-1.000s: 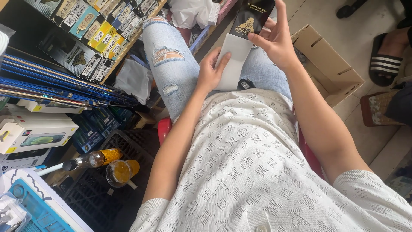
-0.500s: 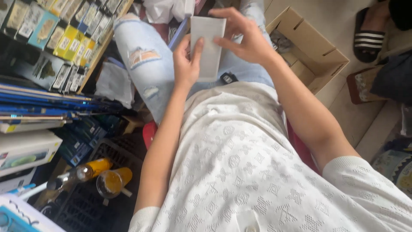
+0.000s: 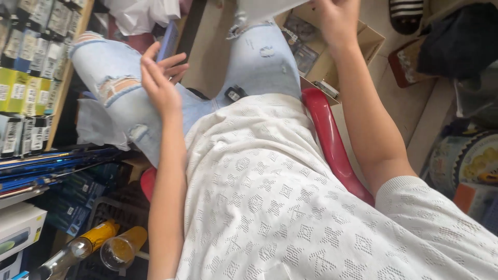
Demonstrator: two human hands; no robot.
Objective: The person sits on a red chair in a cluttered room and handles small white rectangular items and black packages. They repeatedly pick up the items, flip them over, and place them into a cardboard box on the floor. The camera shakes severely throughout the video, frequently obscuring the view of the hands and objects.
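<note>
Cluttered shelves (image 3: 31, 78) crowd close: left hand (image 3: 158, 83) pinches a phone (image 3: 168, 41) loosely, right hand (image 3: 337, 21) grips a sheet (image 3: 259, 8); the phone could slip.

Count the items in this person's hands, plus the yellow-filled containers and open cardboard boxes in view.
Blue flat item in left hand: 1
White flat item in right hand: 1
Yellow-filled containers: 2
Open cardboard box: 1
Total: 5

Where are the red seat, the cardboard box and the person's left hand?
red seat (image 3: 324, 129), head view, on its curved rim.
cardboard box (image 3: 371, 44), head view, on its right wall.
left hand (image 3: 158, 85), head view, on the back of the hand.
</note>
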